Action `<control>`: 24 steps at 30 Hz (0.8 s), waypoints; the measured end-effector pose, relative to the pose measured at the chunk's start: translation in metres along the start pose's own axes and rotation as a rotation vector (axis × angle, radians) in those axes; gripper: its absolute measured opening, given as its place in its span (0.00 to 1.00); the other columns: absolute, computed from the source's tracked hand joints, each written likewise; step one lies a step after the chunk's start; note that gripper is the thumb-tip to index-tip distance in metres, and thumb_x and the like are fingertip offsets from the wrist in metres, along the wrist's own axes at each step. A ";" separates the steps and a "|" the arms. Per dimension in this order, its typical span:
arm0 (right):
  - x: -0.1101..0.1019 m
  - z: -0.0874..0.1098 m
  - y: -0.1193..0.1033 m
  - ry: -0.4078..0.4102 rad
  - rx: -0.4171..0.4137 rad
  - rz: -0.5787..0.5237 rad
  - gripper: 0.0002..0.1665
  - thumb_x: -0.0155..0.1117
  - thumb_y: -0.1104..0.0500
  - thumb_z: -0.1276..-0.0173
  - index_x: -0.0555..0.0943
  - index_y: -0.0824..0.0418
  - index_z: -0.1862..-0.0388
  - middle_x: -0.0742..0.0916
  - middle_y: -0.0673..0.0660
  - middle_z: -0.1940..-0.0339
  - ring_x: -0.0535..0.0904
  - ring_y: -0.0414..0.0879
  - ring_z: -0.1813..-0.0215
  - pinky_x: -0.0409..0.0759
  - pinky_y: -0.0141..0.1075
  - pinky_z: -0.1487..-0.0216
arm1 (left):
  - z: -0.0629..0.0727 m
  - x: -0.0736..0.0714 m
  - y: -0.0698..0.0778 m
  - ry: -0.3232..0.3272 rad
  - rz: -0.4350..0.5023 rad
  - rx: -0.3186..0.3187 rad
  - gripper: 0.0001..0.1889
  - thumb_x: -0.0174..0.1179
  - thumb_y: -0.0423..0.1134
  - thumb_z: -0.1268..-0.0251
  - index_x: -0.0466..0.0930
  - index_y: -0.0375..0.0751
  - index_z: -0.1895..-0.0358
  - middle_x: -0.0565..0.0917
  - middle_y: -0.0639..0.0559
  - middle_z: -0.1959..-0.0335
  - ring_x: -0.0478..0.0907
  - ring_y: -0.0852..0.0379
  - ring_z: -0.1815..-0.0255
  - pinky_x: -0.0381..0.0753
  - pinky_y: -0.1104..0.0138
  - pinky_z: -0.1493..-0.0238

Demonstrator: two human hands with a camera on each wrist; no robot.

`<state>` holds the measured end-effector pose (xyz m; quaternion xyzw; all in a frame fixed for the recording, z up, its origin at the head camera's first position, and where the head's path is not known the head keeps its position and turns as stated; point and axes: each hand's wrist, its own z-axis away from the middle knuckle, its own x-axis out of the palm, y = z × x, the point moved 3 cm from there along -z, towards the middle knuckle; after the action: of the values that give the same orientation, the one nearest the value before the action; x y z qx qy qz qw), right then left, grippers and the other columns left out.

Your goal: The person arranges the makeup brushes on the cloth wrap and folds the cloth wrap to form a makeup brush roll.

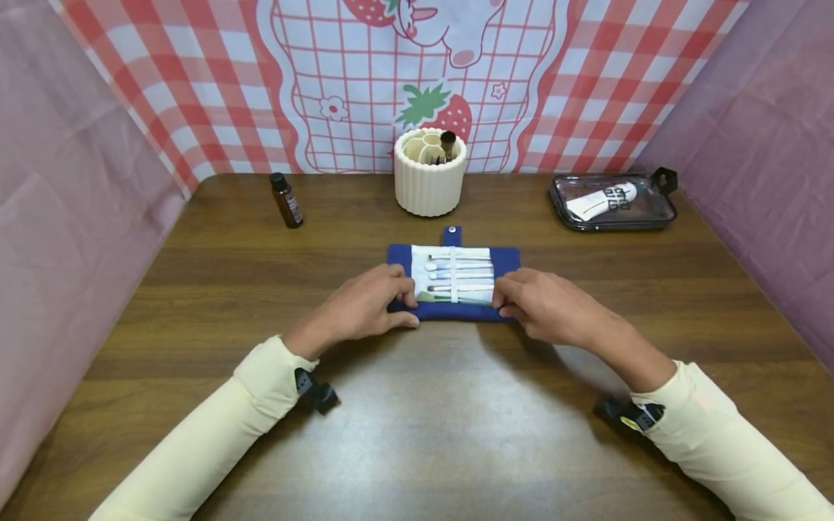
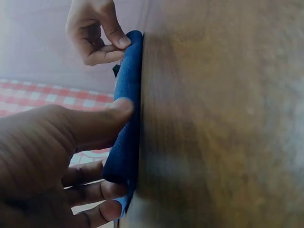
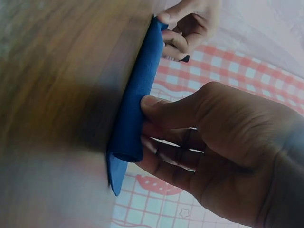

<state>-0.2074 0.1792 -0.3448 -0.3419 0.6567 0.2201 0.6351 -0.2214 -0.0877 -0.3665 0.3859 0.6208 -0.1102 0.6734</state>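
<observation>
A blue cloth roll-up case (image 1: 456,312) lies spread on the table, its near edge curled into a narrow tube. Several slim brush-like tools (image 1: 472,275) lie side by side on its white lining under a white elastic strap (image 1: 454,255). My left hand (image 1: 368,304) pinches the curled edge near its left end, thumb on the near side and fingers beyond. At the right end, my right hand (image 1: 554,307) grips the same edge between thumb and fingers. Both wrist views show the rolled cloth (image 2: 128,80) close against the tabletop. A snap tab (image 1: 452,236) points away at the far side.
Behind the case stands a cream ribbed holder (image 1: 428,189) with a brush in it. A small dark bottle (image 1: 287,201) is at the back left. At the back right lies a clear black-edged pouch (image 1: 641,210) with a white tube (image 1: 601,202) inside. Curtains border the table.
</observation>
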 end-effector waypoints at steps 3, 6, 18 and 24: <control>-0.001 0.001 -0.002 0.008 -0.037 0.050 0.08 0.71 0.63 0.34 0.80 0.53 0.68 0.77 0.46 0.72 0.72 0.40 0.71 0.74 0.36 0.72 | 0.000 0.001 0.001 -0.022 0.001 0.001 0.11 0.72 0.49 0.39 0.81 0.51 0.63 0.74 0.57 0.61 0.70 0.58 0.61 0.72 0.63 0.61; -0.001 0.002 -0.004 0.010 -0.083 0.107 0.08 0.72 0.62 0.35 0.80 0.54 0.70 0.74 0.47 0.73 0.69 0.40 0.72 0.71 0.35 0.74 | 0.000 0.002 0.001 -0.026 -0.002 0.013 0.10 0.71 0.46 0.37 0.80 0.49 0.61 0.74 0.56 0.60 0.70 0.58 0.60 0.73 0.62 0.58; 0.003 0.004 0.002 -0.052 -0.080 0.047 0.15 0.76 0.61 0.39 0.77 0.56 0.58 0.78 0.50 0.63 0.75 0.45 0.60 0.77 0.43 0.61 | 0.001 0.003 0.003 0.018 -0.121 0.116 0.09 0.65 0.45 0.31 0.78 0.45 0.57 0.76 0.55 0.59 0.72 0.58 0.58 0.75 0.60 0.53; 0.004 0.002 0.001 -0.021 -0.082 0.014 0.21 0.75 0.64 0.40 0.73 0.57 0.53 0.81 0.52 0.61 0.78 0.48 0.58 0.79 0.46 0.59 | 0.002 0.002 0.003 0.014 -0.127 0.136 0.09 0.63 0.43 0.29 0.79 0.42 0.54 0.77 0.53 0.56 0.73 0.56 0.54 0.76 0.60 0.49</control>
<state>-0.2066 0.1810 -0.3495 -0.3607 0.6429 0.2548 0.6259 -0.2172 -0.0864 -0.3672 0.3916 0.6399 -0.1918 0.6328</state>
